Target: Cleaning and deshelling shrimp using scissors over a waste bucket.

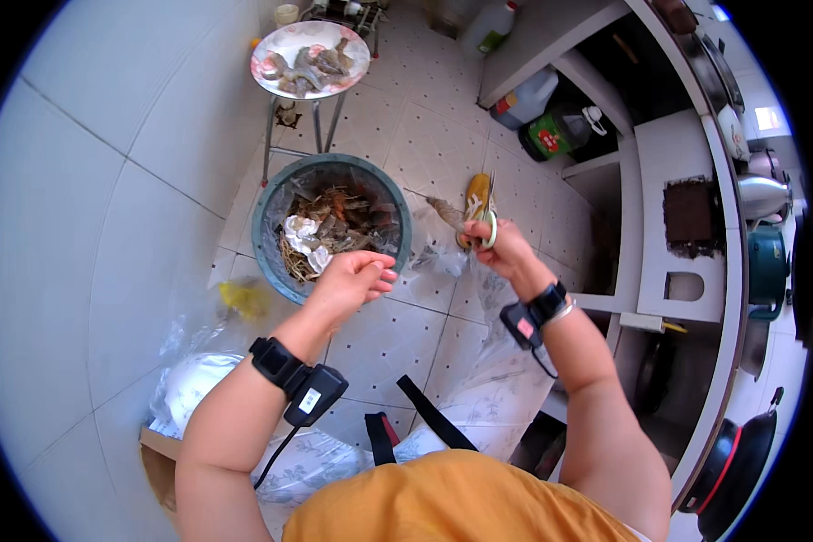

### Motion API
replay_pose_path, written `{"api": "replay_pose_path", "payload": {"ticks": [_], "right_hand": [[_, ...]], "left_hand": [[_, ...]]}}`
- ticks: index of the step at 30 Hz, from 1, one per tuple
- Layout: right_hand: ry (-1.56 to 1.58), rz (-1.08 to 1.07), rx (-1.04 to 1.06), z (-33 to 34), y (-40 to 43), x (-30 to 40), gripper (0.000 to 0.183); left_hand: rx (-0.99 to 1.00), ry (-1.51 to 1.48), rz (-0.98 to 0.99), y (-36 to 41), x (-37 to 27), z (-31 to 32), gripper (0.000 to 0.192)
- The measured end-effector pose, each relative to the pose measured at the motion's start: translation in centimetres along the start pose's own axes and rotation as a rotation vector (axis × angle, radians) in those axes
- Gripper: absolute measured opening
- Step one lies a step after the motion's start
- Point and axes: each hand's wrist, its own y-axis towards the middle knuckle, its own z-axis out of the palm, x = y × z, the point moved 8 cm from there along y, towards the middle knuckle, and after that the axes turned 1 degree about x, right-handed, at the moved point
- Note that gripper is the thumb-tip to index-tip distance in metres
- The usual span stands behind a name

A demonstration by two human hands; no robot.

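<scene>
My right hand (501,247) holds a pair of scissors (490,217) with pale green handles, blades pointing away from me. The same hand grips a raw shrimp (446,212) between thumb and fingers, its body sticking out to the left. Over the near right rim of a round green waste bin (263,234) is my left hand (356,281), fingers curled in towards the thumb; whether something small is pinched there is hidden. Inside the plastic-lined bin lie shrimp shell scraps (342,217) and crumpled white tissue (301,234). Beyond it, a floral-rimmed plate (267,44) bears several shrimp (311,68).
A metal-legged stool (317,125) supports the plate. Clear plastic sheeting (440,247) lies right of the bin, near a yellow shoe (475,193). Shelves along the right hold large bottles (555,132). A tiled wall (156,203) bounds the left, with a yellow bag (242,299) beside it.
</scene>
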Motion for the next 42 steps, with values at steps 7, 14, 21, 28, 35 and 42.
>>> {"api": "replay_pose_path", "payload": {"ticks": [7, 14, 21, 28, 35, 42], "right_hand": [[-0.017, -0.292, 0.097, 10.5, -4.5, -0.9, 0.014], [-0.058, -0.376, 0.301, 13.6, -4.4, -1.7, 0.015], [-0.746, -0.282, 0.504, 13.5, -3.2, -1.1, 0.035], [-0.653, -0.380, 0.647, 14.6, -3.4, -2.0, 0.048], [-0.588, -0.353, 0.616, 14.6, -3.4, -2.1, 0.048], [-0.656, -0.396, 0.616, 14.8, -3.4, -2.2, 0.047]], "left_hand": [[-0.027, -0.696, 0.232, 1.4, -2.3, -0.9, 0.031], [-0.242, -0.608, 0.254, -0.3, -2.6, -3.2, 0.023], [-0.331, -0.230, 0.379, -1.7, -4.9, -4.3, 0.025], [-0.315, -0.057, 0.392, -2.9, -5.3, -4.1, 0.024], [-0.276, -0.080, 0.309, -2.9, -4.8, -3.7, 0.019], [-0.322, -0.048, 0.319, -3.0, -4.9, -3.9, 0.019]]}}
